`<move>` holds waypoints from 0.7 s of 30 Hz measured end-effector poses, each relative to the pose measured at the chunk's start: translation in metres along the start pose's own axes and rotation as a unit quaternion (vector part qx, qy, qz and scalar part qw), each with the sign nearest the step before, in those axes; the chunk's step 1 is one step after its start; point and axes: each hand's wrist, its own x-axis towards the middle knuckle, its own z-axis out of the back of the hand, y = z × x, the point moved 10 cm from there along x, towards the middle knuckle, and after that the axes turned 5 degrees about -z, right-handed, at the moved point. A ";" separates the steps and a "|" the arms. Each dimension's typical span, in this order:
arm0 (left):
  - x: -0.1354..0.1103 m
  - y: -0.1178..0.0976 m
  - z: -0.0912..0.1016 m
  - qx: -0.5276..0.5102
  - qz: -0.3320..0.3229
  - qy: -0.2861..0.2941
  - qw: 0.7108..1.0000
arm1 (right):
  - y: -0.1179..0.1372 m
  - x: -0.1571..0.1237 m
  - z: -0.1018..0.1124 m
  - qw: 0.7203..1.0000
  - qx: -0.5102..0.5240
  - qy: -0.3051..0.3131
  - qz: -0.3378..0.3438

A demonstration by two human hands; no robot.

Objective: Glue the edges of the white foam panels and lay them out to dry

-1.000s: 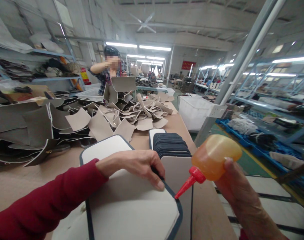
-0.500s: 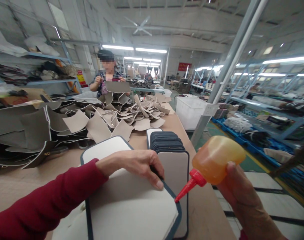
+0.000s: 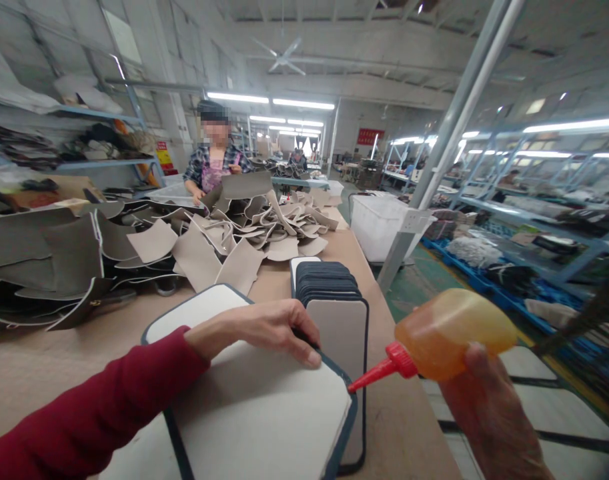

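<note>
My left hand (image 3: 269, 331) grips the upper edge of a white panel with dark blue edging (image 3: 264, 407), thumb on its face and fingers bent over the far side. In my right hand (image 3: 484, 393) is a squeeze bottle of amber liquid (image 3: 454, 333), tilted to the left. Its red nozzle (image 3: 384, 369) touches the blue edging at the panel's right corner. Another white blue-edged panel (image 3: 194, 310) lies beneath, partly covered. Just behind stands a row of dark-edged panels (image 3: 329, 283), the front one with a beige face (image 3: 337, 373).
Beige and grey cut pieces (image 3: 244, 233) are heaped across the table (image 3: 394, 400). Behind them a person (image 3: 217, 157) stands with one hand at the heap. A white bin (image 3: 379, 223) and a metal post (image 3: 434, 160) stand right of the table. Pale panels (image 3: 579, 407) lie lower right.
The bottle has tipped nearer to level, its body shifting right and its nozzle slightly up along the edging. The person opposite has lowered a piece onto the heap.
</note>
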 end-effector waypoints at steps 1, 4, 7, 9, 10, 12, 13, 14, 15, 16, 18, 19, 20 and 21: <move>0.001 0.002 -0.001 -0.006 0.002 -0.006 1.000 | 0.000 -0.002 0.006 1.000 0.002 -0.015 0.003; 0.002 0.005 -0.001 -0.025 0.005 -0.028 0.999 | -0.003 -0.007 0.021 0.999 0.007 -0.052 -0.001; 0.002 0.008 0.000 -0.030 0.012 -0.055 0.998 | -0.004 -0.011 0.031 0.998 0.012 -0.068 0.004; 0.002 0.011 0.001 -0.034 0.019 -0.073 0.997 | -0.004 -0.012 0.038 0.996 0.012 -0.082 0.009; 0.002 0.012 0.001 -0.037 0.022 -0.081 0.996 | -0.005 -0.013 0.042 0.996 0.012 -0.089 0.007; 0.002 0.016 0.002 -0.038 0.028 -0.096 0.994 | -0.008 -0.013 0.047 0.995 0.017 -0.101 -0.008; 0.002 0.017 0.002 -0.036 0.029 -0.103 0.994 | -0.009 -0.014 0.049 0.994 0.020 -0.107 -0.014; 0.001 0.018 0.002 -0.032 0.030 -0.110 0.993 | -0.010 -0.015 0.050 0.993 0.022 -0.112 -0.015; 0.001 0.018 0.002 -0.030 0.030 -0.115 0.992 | -0.008 -0.016 0.050 0.993 0.022 -0.116 -0.010; 0.001 0.018 0.001 -0.029 0.030 -0.120 0.992 | -0.006 -0.017 0.051 0.993 0.020 -0.120 0.001; 0.000 0.018 -0.002 -0.035 0.033 -0.125 0.991 | 0.000 -0.018 0.050 0.993 0.014 -0.116 0.027; 0.000 0.018 -0.003 -0.039 0.036 -0.126 0.991 | 0.002 -0.019 0.049 0.993 0.011 -0.111 0.037; -0.001 0.019 -0.004 -0.042 0.038 -0.128 0.990 | 0.003 -0.019 0.047 0.994 0.010 -0.103 0.043; -0.002 0.020 -0.005 -0.045 0.042 -0.130 0.990 | 0.004 -0.019 0.046 0.994 0.012 -0.096 0.044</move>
